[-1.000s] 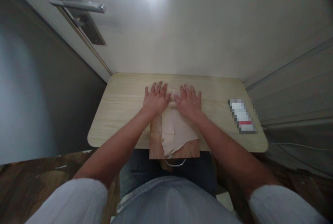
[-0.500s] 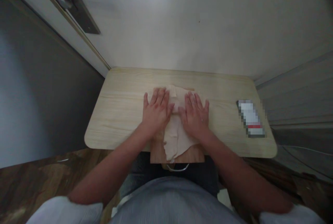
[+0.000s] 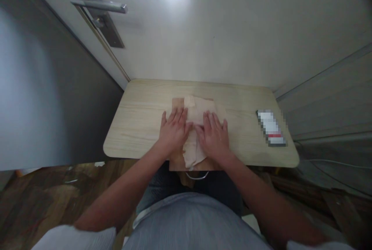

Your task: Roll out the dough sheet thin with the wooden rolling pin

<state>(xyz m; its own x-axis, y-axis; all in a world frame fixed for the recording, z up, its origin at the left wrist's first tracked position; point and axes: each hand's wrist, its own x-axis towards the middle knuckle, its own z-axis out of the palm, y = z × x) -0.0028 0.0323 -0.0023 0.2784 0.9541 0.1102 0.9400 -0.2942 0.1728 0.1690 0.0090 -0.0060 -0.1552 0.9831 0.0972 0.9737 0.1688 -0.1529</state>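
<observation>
A thin, pale beige sheet [image 3: 200, 107] with ragged edges and a fold running along it lies on a brown wooden board [image 3: 176, 161]. Whether it is cloth or another soft material I cannot tell. My left hand [image 3: 174, 129] rests palm down over the board's left side, its fingers stretched and its thumb at the sheet. On the sheet's right half, my right hand [image 3: 214, 136] lies flat with fingers extended. Both thumbs point inward near the fold. At the board's near edge a curved metal handle [image 3: 197, 176] sticks out toward my lap.
The board lies on a light wooden table [image 3: 130, 122] with rounded corners. A phone [image 3: 271, 128], its screen blurred, lies at the right. Behind the table is a pale door with a metal handle [image 3: 101, 6]. A thin cable [image 3: 334, 161] runs at the right.
My view has tilted up, bringing a bright window pane into sight. Both hands have slid slightly toward me along the board, uncovering more of its far end. They stay flat.
</observation>
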